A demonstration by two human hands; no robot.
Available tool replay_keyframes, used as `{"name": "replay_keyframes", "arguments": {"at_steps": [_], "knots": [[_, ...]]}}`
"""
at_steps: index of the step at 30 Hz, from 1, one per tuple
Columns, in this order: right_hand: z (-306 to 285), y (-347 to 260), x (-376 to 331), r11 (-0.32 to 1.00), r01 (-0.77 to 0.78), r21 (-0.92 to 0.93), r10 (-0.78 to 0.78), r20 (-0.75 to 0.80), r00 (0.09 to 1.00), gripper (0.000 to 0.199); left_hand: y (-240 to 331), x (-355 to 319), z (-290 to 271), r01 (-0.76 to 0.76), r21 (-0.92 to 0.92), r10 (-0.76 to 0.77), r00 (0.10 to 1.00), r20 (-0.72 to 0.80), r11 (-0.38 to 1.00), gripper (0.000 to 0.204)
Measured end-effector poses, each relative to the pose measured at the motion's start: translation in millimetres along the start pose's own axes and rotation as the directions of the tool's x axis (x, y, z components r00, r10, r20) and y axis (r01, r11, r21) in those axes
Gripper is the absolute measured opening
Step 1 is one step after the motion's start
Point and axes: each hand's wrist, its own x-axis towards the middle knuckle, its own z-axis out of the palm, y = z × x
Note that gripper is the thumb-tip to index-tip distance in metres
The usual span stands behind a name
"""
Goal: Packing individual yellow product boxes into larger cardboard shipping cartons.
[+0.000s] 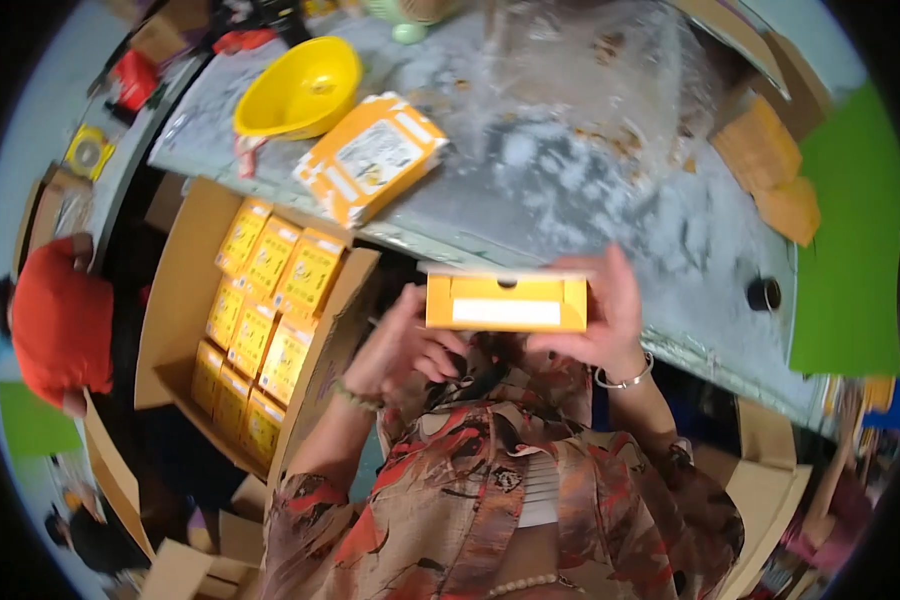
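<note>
A small yellow carton box (518, 291) is held up before my chest, its narrow side with a white label strip and a dark half-round notch facing up. My right hand (615, 310) grips its right end, thumb on one side and fingers on the other. By the left end is my left hand (395, 345), fingers loosely bent and apart below the box, slightly blurred; whether a fingertip touches the box is unclear. To the left, a large open cardboard carton (160, 330) holds several upright yellow boxes (253, 325) in rows.
On the grey table (560, 235) lie a yellow basin (300, 90), an orange-and-white pack (372, 158), clear plastic sheeting (610, 80), orange flat pieces (760, 155) and a dark cup (764, 294). A person in a red top (65, 320) is at far left; another person (835, 520) is at far right.
</note>
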Motion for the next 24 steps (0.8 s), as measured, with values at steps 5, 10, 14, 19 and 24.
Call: {"name": "replay_keyframes", "arguments": {"at_steps": [5, 10, 14, 19, 24], "knots": [[37, -8, 31, 0.918, 0.336, 0.209, -0.383, 0.257, 0.887, 0.069, -7, 18, -11, 0.082, -0.605, -0.023, 0.994, 0.104, 0.792, 0.045], [46, 9, 41, 0.995, 0.007, -0.095, 0.017, 0.246, 0.969, 0.069, 24, -39, -74, -0.581, -0.411, 0.384, 0.796, -0.469, 0.702, 0.038], [38, 58, 11, 0.918, -0.364, -0.158, 0.385, 0.133, 0.913, 0.042, 31, -98, -200, -0.812, -0.101, 0.418, 0.397, -0.817, 0.574, 0.030], [33, 93, -38, 0.798, -0.597, -0.083, 0.602, 0.054, 0.797, 0.031, 8, -143, -337, -0.879, 0.122, 0.161, -0.053, -0.986, 0.461, 0.028], [36, 96, -45, 0.698, -0.717, 0.007, 0.716, 0.015, 0.698, 0.021, -9, -145, -421, -0.874, 0.161, 0.040, -0.161, -0.986, 0.458, 0.029]]}}
